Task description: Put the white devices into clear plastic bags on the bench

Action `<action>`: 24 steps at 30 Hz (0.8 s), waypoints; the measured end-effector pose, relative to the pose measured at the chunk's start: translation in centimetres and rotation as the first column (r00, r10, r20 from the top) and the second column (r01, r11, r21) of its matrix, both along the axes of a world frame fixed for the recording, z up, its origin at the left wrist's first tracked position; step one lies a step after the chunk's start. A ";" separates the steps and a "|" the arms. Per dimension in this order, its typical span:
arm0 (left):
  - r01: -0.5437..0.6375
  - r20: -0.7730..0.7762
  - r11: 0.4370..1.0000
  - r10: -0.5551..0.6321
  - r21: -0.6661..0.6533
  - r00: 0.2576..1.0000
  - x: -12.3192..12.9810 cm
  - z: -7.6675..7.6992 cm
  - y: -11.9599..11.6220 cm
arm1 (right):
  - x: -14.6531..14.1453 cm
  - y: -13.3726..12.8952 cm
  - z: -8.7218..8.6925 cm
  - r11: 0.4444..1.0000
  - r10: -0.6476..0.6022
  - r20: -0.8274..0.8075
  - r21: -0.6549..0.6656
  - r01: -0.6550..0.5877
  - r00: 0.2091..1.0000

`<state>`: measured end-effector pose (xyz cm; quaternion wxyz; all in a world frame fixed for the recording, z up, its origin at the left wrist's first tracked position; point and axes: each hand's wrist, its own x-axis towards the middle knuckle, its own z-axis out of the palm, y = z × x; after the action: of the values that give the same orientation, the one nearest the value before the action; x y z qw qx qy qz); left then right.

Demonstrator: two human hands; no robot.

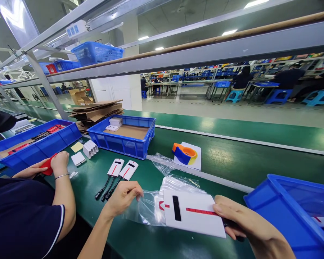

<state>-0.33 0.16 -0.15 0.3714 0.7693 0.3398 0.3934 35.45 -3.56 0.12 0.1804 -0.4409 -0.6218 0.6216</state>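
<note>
My right hand (243, 219) grips a flat white device (196, 212) with a black window and red stripe, by its right end, where a black cable shows. A clear plastic bag (147, 210) is pinched at its edge by my left hand (126, 196); the device's left end meets the bag's opening. Behind the device lies a stack of clear bags (178, 183) on the green table. Two similar white devices (129, 169) with black cables rest left of centre, beyond my left hand.
A blue bin (288, 212) stands at the right, and another blue bin (124, 145) at the back with white parts. An orange tape dispenser (187, 151) sits behind the bags. A co-worker (24, 216) at the left holds a red item near a third bin (43, 144).
</note>
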 end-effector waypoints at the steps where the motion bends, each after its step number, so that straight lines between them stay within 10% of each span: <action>1: -0.002 0.011 1.000 0.002 -0.002 1.000 0.0 -0.1 0.0 | 0.0 0.0 0.0 1.000 0.001 0.007 -0.002 -0.001 1.000; 24: -0.040 0.001 0.999 0.040 0.011 0.999 0.5 -0.4 -0.5 | 0.1 -0.4 0.8 0.999 -0.020 0.064 0.029 0.018 0.998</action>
<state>0.12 -0.30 -0.58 0.3593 0.7643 0.3525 0.4031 35.54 -3.97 0.90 0.1725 -0.4640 -0.6317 0.5966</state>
